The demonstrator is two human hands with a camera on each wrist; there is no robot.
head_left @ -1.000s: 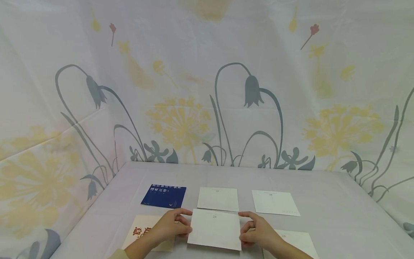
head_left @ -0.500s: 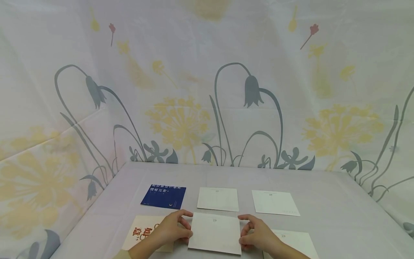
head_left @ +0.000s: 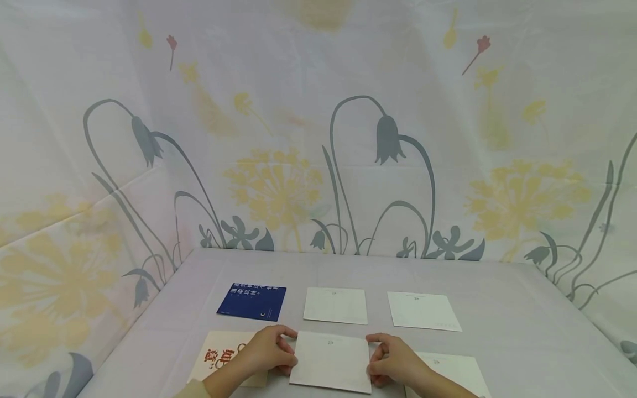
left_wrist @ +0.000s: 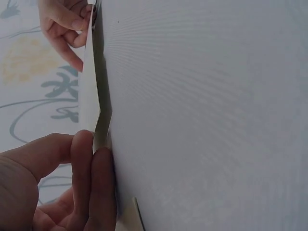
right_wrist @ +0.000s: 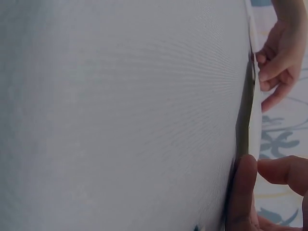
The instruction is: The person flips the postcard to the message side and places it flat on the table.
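Your left hand [head_left: 271, 352] pinches the white card [head_left: 330, 364] at its 9 o'clock edge; your right hand [head_left: 396, 358] pinches its 3 o'clock edge, fingers curled. It is at 6 o'clock in the head view, over the table [head_left: 502, 309]. Around it lie a 2nd white card [head_left: 335, 307] at 12, a 3rd white card [head_left: 424, 312] at 2, a 4th white card [head_left: 457, 367] at 3, a cream card [head_left: 219, 351] at 9 and a blue card [head_left: 252, 305] at 10.

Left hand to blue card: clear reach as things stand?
Probably yes: the blue card lies just beyond the left hand, nothing seen between them. But that hand holds the near middle white card at its edge, so it would likely need to let go first.
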